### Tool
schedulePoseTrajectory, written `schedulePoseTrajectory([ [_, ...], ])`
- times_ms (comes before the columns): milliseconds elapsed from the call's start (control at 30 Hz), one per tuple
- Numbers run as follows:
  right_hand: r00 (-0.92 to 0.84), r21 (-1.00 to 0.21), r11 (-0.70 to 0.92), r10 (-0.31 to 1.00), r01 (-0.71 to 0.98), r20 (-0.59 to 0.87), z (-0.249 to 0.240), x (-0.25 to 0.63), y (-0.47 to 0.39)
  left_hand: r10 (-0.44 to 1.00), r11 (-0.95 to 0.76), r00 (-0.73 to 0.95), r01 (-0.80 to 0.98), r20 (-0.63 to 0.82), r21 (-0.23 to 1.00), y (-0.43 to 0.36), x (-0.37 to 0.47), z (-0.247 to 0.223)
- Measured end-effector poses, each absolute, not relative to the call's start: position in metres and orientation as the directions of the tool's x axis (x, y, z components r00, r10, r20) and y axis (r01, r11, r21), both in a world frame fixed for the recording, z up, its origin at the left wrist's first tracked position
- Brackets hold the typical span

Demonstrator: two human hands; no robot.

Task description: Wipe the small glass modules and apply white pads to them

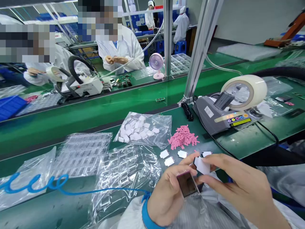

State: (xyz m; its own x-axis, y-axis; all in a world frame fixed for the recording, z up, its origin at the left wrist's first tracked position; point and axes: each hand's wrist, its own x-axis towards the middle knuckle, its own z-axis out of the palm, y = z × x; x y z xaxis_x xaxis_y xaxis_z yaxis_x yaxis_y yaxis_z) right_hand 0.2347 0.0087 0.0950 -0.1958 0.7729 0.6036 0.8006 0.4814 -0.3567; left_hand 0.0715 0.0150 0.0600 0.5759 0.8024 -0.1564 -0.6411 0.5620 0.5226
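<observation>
White, flat and roughly rectangular, a small black-edged piece (203, 166) is pinched between the thumb and fingers of the right hand (245, 183), at the lower right of the frame. Just beside it, at lower centre, the left hand (164, 194) grips a dark, glossy square panel with a clear rim (187, 184); whether its fingertips also touch the white piece, I cannot tell. Round the left wrist is a blue band (146, 211), with a coiled blue cord (107, 190) running to the left edge.

Just beyond the hands, loose white pieces with dark ends (169, 161) lie near a heap of thin pink strips (183, 138). Left of the heap sits a clear plastic bag of white pieces (137, 128), and nearer lower left, a bagged clear plastic tray with rows of compartments (130, 168). At right of the frame stands a grey tape dispenser (209, 116) bearing a cream tape roll (259, 90). At upper centre is a small pink fan (156, 62); left of it, a co-worker in a white coat (130, 47).
</observation>
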Motion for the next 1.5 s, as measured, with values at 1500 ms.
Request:
schedulePoseTrajectory([
  [1500, -0.202, -0.586, 0.560, 0.801, 0.586, 0.564, 0.038, 0.235, 0.013, 0.805, 0.593, 0.536, -0.723, -0.255, 0.354, 0.010, 0.080, 0.029],
])
